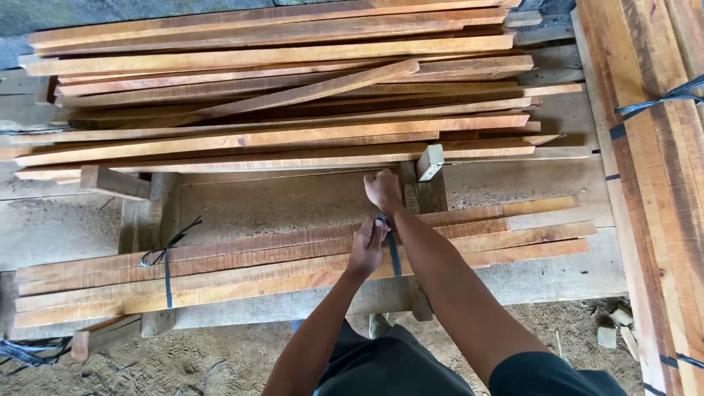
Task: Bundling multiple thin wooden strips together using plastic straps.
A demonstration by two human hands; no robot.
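Both hands at mid-bundle of planks (220, 268) on workbench (543, 279): left hand (367, 246) clenched on dark strap (394, 253), right hand (383, 191) fisted, contents hidden.

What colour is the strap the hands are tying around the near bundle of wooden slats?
Dark blue strap, seen best in the head view.

Open worktop (279, 202) lies between the bundled boards (293, 257) and the loose plank stack (279, 110), giving passage. A small wood block (430, 162) and upright slats (422, 194) obstruct the right end; another offcut (114, 182) blocks the left.
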